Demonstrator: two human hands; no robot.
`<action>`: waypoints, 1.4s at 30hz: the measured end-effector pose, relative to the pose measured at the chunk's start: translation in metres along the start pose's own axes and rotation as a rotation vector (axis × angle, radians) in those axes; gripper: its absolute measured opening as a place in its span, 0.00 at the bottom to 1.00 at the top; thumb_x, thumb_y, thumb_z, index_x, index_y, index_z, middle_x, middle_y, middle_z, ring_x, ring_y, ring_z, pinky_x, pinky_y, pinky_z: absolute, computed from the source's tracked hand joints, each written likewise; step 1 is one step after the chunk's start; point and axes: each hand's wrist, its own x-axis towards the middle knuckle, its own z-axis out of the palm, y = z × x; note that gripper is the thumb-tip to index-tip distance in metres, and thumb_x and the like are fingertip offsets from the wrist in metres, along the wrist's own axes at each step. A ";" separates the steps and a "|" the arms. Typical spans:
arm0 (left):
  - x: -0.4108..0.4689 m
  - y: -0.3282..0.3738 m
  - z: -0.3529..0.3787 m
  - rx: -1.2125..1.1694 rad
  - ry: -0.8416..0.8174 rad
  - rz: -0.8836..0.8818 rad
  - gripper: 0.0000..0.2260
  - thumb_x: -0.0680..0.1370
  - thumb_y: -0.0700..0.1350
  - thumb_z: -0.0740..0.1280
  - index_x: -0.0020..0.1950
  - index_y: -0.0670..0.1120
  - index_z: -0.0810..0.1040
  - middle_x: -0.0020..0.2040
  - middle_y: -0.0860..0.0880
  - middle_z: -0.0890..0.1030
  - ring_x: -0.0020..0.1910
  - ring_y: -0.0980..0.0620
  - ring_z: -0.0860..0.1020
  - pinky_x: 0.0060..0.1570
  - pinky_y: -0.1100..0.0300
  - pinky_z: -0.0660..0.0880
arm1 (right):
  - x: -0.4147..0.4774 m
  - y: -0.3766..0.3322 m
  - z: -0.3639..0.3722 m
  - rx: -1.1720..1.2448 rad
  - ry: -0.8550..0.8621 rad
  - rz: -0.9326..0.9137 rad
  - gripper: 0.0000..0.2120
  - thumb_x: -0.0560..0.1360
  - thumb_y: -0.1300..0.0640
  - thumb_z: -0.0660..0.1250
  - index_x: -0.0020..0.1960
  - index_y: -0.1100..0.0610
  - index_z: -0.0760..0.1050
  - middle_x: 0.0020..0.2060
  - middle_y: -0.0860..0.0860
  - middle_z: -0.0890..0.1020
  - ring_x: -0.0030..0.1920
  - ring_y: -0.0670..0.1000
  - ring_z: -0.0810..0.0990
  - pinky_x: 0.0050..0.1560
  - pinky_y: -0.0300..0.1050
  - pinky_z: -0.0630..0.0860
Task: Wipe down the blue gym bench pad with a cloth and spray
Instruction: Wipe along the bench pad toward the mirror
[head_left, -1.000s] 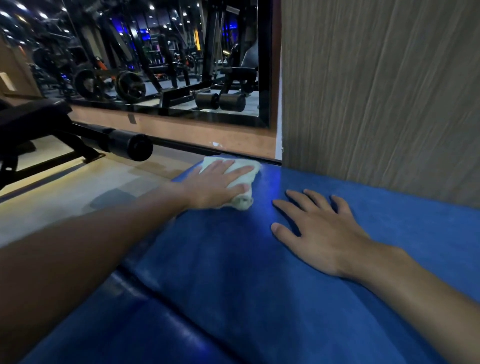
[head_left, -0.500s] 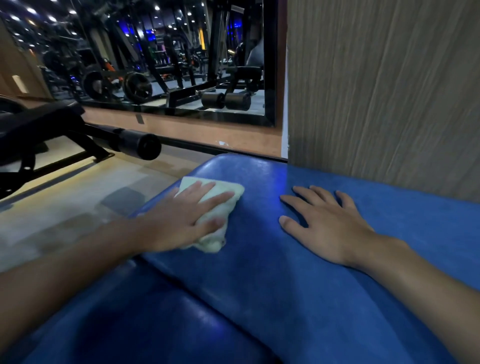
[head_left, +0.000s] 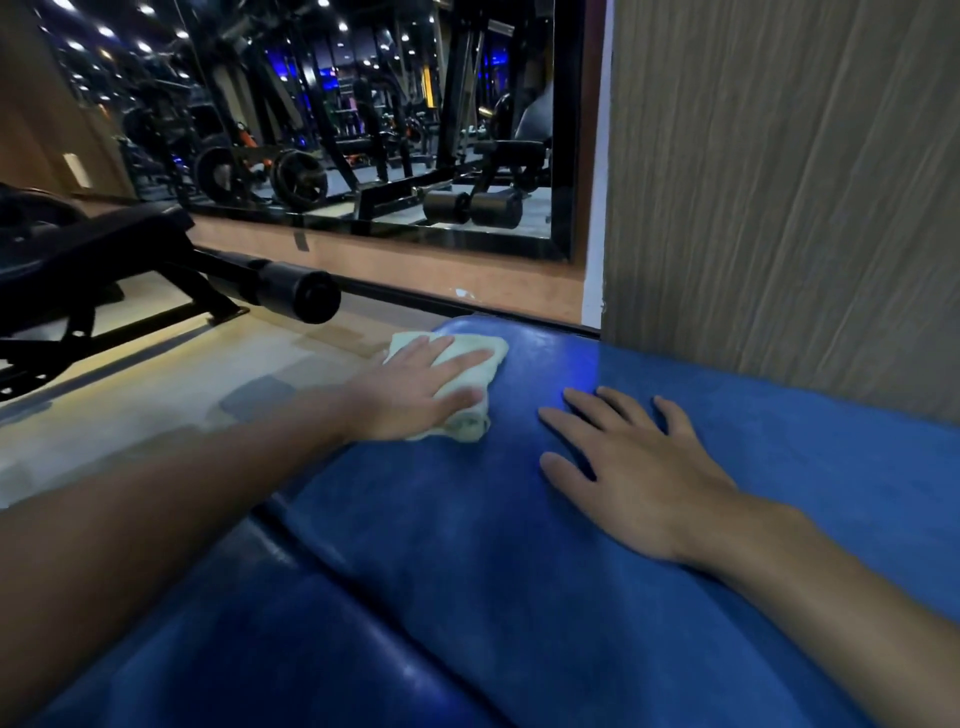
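The blue gym bench pad (head_left: 519, 545) fills the lower right of the head view and runs up to a wall panel. A folded pale cloth (head_left: 475, 358) lies near the pad's far left corner. My left hand (head_left: 415, 389) presses flat on the cloth with straight fingers. My right hand (head_left: 628, 467) rests flat on the pad to the right of the cloth, fingers spread. No spray bottle is in view.
A striped wall panel (head_left: 779, 208) stands right behind the pad. A mirror (head_left: 363, 130) on the far wall reflects gym machines. A black bench with a roller pad (head_left: 301, 293) stands on the floor at the left. A second, darker blue pad (head_left: 260, 649) lies in front.
My left hand has pushed the cloth back away from me toward the pad's far corner, after pulling it nearer half a second ago. My right hand stays planted.
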 end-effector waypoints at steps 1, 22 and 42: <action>0.023 -0.001 0.001 -0.015 0.021 -0.001 0.36 0.68 0.76 0.40 0.76 0.71 0.47 0.82 0.54 0.50 0.80 0.51 0.47 0.75 0.41 0.50 | 0.000 0.001 0.000 0.004 0.010 -0.002 0.29 0.79 0.35 0.42 0.79 0.40 0.48 0.80 0.43 0.48 0.79 0.48 0.42 0.76 0.63 0.40; -0.121 -0.006 -0.005 0.028 0.005 -0.071 0.33 0.66 0.77 0.36 0.71 0.75 0.43 0.81 0.58 0.46 0.80 0.55 0.43 0.75 0.53 0.47 | -0.007 0.001 0.000 0.048 0.010 -0.001 0.29 0.80 0.36 0.41 0.80 0.41 0.48 0.80 0.44 0.47 0.79 0.48 0.41 0.76 0.60 0.38; 0.075 0.034 -0.006 -0.042 0.016 -0.167 0.28 0.75 0.72 0.45 0.76 0.72 0.47 0.82 0.51 0.50 0.80 0.46 0.47 0.73 0.34 0.46 | 0.000 0.005 0.006 0.063 0.064 -0.023 0.28 0.79 0.34 0.42 0.78 0.39 0.50 0.80 0.43 0.50 0.79 0.47 0.42 0.76 0.62 0.39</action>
